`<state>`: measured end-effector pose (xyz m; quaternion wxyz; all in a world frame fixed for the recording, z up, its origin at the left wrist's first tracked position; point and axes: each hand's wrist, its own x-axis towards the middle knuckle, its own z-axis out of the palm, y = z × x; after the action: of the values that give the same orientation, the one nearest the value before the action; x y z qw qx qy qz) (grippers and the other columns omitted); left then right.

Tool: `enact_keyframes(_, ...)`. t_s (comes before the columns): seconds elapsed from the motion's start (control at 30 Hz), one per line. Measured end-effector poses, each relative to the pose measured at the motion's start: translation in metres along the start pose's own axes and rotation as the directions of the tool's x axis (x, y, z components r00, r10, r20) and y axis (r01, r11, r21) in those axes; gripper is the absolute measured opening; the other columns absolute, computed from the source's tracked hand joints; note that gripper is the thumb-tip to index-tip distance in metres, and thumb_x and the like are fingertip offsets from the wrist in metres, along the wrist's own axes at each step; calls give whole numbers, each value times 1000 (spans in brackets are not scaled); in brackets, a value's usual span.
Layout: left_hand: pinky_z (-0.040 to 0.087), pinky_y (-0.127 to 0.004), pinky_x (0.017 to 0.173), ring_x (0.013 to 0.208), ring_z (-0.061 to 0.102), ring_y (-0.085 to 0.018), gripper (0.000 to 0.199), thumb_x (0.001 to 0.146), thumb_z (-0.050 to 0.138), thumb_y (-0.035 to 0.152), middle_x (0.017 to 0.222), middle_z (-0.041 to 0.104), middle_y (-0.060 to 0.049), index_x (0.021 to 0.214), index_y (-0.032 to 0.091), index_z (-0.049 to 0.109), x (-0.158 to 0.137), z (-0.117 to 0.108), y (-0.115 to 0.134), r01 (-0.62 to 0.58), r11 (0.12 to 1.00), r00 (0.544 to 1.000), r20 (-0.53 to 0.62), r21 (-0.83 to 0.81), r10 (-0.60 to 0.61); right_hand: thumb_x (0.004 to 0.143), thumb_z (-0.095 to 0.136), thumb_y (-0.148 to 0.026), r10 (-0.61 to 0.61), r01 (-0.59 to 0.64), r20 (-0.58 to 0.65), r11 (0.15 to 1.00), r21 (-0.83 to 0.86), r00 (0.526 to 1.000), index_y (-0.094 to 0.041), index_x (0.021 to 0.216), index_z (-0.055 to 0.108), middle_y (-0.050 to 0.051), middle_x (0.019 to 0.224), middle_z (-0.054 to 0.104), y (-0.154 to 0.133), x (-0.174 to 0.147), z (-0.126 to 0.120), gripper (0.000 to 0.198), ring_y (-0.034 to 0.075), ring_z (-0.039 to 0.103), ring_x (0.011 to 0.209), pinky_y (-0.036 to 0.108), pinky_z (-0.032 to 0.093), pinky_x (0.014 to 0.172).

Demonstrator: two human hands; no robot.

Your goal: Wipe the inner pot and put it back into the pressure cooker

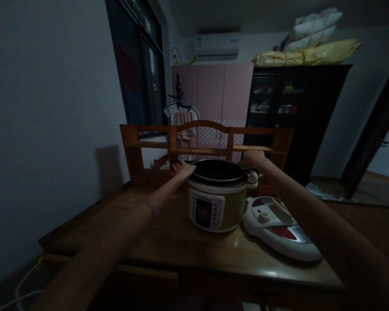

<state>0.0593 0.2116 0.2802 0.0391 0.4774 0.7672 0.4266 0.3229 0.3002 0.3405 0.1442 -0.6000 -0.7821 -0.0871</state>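
On the desk stands an electric pressure cooker (236,207) with its lid off and a control panel facing me. Its dark inner pot (210,178) sits in the body with the rim above the cooker's edge. My left hand (183,169) is at the rim's left side, thumb against it and fingers partly hidden. At the right side of the rim my right hand (253,159) is curled closed, its fingertips hidden. The white cooker lid (274,244) with red and silver panels lies right of the cooker, below my right forearm.
The wooden desk (155,246) has a low shelf rack (201,151) along its back edge. A wall (68,108) rises on the left. Behind stand a pink wardrobe (210,90), a dark cabinet (324,112) and a rack with hanging clothes (183,121). A white cable (17,291) hangs at lower left.
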Motion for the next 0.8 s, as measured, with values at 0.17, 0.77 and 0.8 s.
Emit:
enact_keyframes(0.17, 9, -46, 120, 147, 14, -27, 64, 88, 53, 37, 155, 29, -15, 144, 15, 32, -19, -17, 21, -388, 922, 888, -272, -13, 370, 92, 38, -57, -16, 72, -181, 949, 308, 983, -14, 99, 68, 17, 98, 66, 13, -29, -28, 53, 32, 59, 103, 40, 44, 88)
enact_keyframes(0.77, 49, -33, 82, 94, 56, -18, 12, 90, 56, 28, 103, 55, -3, 98, 22, 49, -70, 21, 92, -737, 525, 524, 131, -425, 842, 95, 44, -56, 8, 39, -48, -725, 688, 999, -25, 110, 63, 4, 99, 66, -34, -87, 13, 40, 19, 64, 88, 32, 54, 80)
enact_keyframes(0.8, 49, -32, 81, 93, 56, -17, 13, 90, 56, 27, 103, 55, -3, 99, 22, 50, -70, 19, 91, -716, 537, 540, 133, -446, 831, 95, 44, -56, 12, 39, -43, -725, 687, 999, -25, 111, 63, 5, 106, 66, -38, -86, 12, 40, 20, 63, 94, 34, 53, 85)
